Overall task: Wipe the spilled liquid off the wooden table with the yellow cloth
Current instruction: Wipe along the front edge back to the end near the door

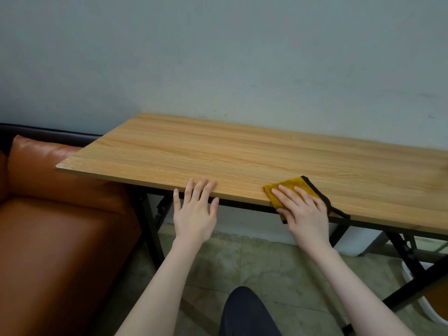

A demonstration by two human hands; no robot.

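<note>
- Two hands work at the near edge of the wooden table (242,151), which stands against a pale wall (218,57).
- Right hand (304,212): fingers straight and spread, palm down, pressing flat on the yellow cloth (294,184). Grip state: fingers apart, not curled round the cloth.
- Yellow cloth: folded, black-edged, lying on the table at its near edge. One corner overhangs the edge below the right hand; a black loop trails off to the right.
- Left hand (195,212): fingers extended and apart, fingertips resting on the table edge, well left of the cloth. It holds nothing.
- Spilled liquid: cannot be made out on the table surface.
- Surroundings: an orange-brown leather sofa (60,226) sits at the left end of the table; black metal legs (151,229) stand on a tiled floor (254,263).
</note>
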